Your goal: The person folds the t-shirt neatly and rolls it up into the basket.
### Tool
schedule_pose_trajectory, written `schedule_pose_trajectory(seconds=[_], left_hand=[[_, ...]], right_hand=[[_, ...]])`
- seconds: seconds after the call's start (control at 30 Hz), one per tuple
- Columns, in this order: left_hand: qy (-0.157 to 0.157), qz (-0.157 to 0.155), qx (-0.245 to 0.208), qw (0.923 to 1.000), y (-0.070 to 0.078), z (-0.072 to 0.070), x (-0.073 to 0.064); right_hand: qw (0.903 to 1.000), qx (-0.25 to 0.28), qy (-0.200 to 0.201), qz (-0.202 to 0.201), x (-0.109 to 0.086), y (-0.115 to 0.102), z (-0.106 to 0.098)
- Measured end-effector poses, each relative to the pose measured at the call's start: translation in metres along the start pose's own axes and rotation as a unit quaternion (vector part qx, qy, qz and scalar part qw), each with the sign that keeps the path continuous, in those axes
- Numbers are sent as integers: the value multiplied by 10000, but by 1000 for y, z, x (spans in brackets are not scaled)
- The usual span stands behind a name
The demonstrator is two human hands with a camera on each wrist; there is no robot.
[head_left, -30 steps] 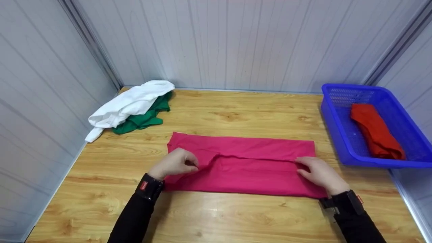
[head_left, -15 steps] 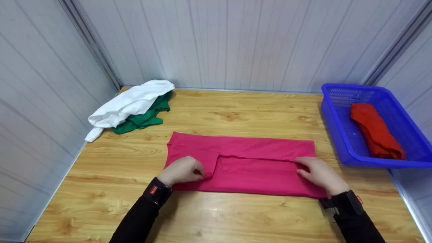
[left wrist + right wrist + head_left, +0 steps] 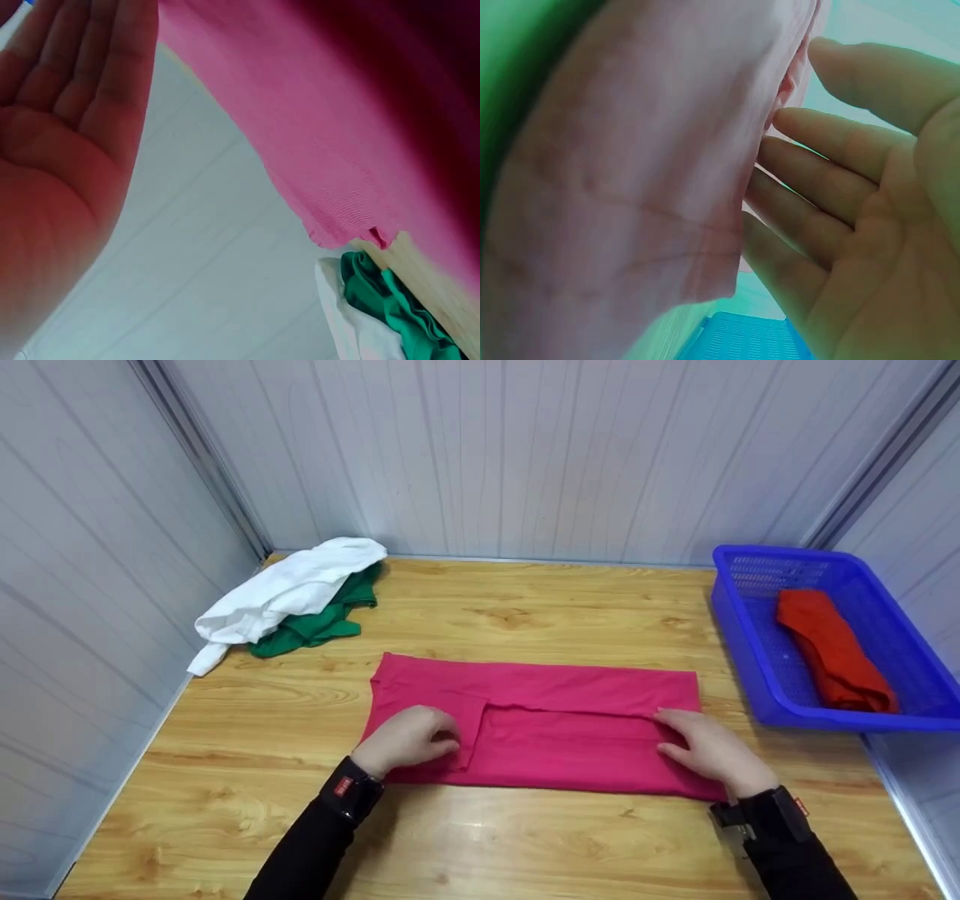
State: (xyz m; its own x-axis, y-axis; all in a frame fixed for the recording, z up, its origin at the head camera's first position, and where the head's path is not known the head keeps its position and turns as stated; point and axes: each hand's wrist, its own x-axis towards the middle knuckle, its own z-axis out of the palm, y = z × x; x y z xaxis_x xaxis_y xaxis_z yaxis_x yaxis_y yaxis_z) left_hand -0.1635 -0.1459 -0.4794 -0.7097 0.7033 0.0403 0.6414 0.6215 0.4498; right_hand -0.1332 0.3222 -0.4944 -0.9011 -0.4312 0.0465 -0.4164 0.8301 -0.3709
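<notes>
A pink garment [image 3: 570, 750] lies folded into a long flat strip across the wooden table. One flap [image 3: 469, 712] of it is laid down near its left end, with a straight edge. My left hand [image 3: 409, 739] is over that flap, its fingertips close to the flap's edge; the left wrist view shows these fingers [image 3: 86, 60] extended. At the strip's right end my right hand [image 3: 709, 750] rests with its fingertips on the cloth. In the right wrist view its fingers [image 3: 810, 187] reach out nearly straight and touch the pink fabric [image 3: 652, 165], the thumb apart from them.
A blue plastic basket [image 3: 765, 690] stands at the right with a folded orange-red garment [image 3: 832, 652] inside. At the back left, a white garment [image 3: 292, 581] lies crumpled over a green one [image 3: 315, 626]. Pale panel walls [image 3: 495, 457] border the wooden table [image 3: 510, 615].
My left hand has come down and slightly right, bringing the raised flap flat onto the strip, and its fingers have let go of the cloth. The right hand stays in place.
</notes>
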Motion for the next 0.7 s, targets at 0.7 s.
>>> schedule_pose_trajectory(seconds=[0.7], left_hand=[[-215, -859, 405, 9952, 13, 3, -8]], right_hand=[[9996, -10, -256, 108, -8, -6, 1]])
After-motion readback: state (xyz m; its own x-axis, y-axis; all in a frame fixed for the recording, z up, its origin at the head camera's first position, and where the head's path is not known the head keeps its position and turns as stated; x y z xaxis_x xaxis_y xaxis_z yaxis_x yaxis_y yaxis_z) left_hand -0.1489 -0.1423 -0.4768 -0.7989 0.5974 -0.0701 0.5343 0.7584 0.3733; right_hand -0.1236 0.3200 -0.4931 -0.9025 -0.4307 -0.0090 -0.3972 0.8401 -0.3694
